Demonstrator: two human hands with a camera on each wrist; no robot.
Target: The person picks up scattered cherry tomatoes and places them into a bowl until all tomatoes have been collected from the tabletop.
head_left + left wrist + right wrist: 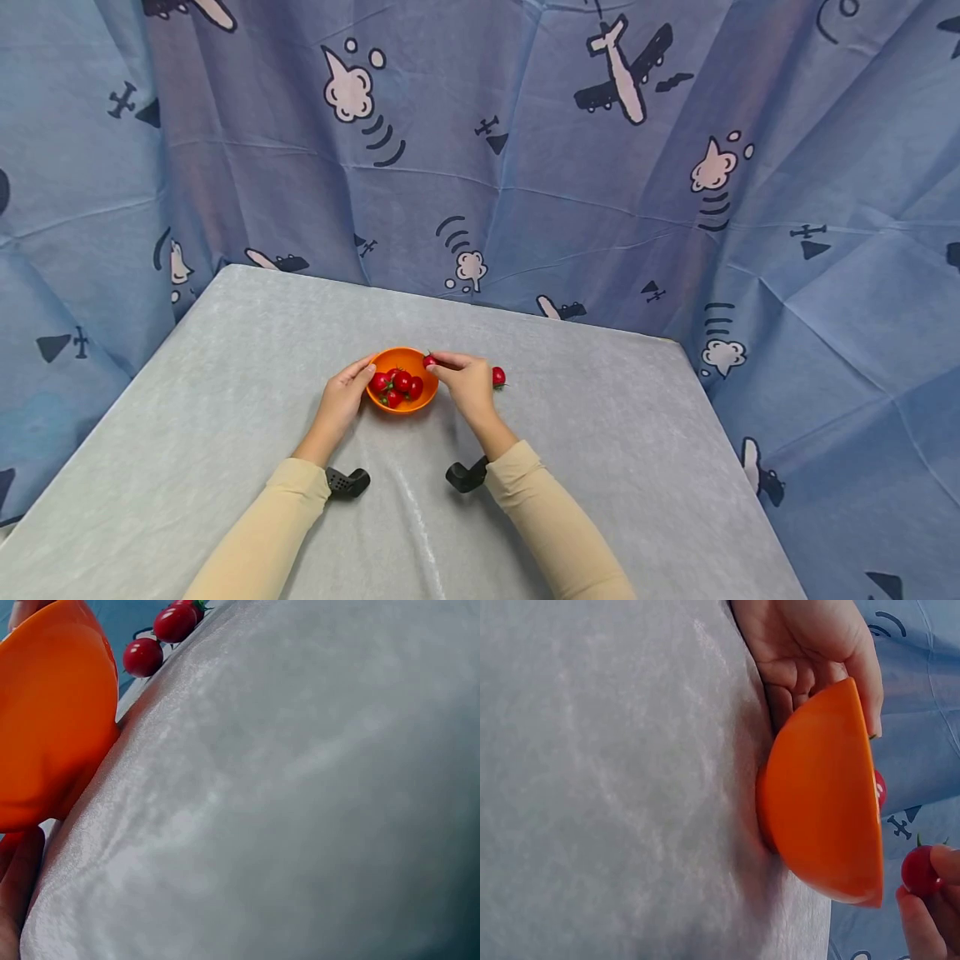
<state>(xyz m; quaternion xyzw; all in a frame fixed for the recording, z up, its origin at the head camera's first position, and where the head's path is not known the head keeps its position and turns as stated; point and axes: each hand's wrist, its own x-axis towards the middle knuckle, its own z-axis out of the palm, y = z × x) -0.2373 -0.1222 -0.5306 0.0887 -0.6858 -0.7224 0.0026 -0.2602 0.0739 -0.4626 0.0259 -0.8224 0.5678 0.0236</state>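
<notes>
An orange bowl (401,411) stands on the table with several red cherry tomatoes (402,382) inside. My left hand (344,398) grips it from the left, thumb over the rim and fingers curled against its outer side, as the right wrist view also shows. Between thumb and fingertips of my right hand (467,385), a single cherry tomato (921,871) with a green stem is pinched above the right rim. Beyond that hand lies another tomato (498,377) on the table. The left wrist view shows several loose tomatoes (174,624) past the bowl; the right hand partly hides that area from above.
A pale grey cloth (225,400) covers the table. Blue curtains (420,167) printed with planes and clouds hang behind and at both sides. Black wrist devices (467,476) stick out near both cream sleeves (555,517).
</notes>
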